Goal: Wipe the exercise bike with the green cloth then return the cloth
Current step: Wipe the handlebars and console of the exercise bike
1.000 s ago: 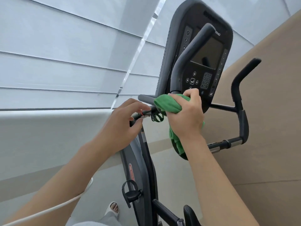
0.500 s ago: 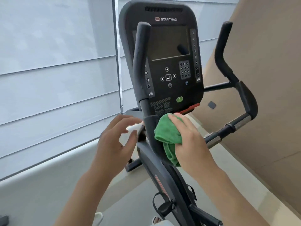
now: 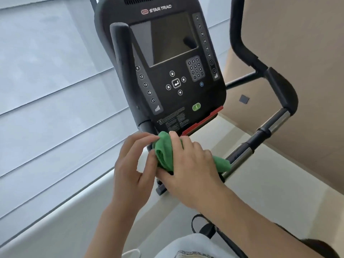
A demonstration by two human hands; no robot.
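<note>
Left hand (image 3: 133, 164) has closed in — both it and right hand (image 3: 188, 164) now grasp the green cloth (image 3: 164, 153).

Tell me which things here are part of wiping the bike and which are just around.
Part of the job: crumpled green cloth; black exercise bike console; black and chrome handlebar; left hand; right hand, pressing the cloth.

Just around: pale window blinds; beige wall; small dark wall square.
</note>
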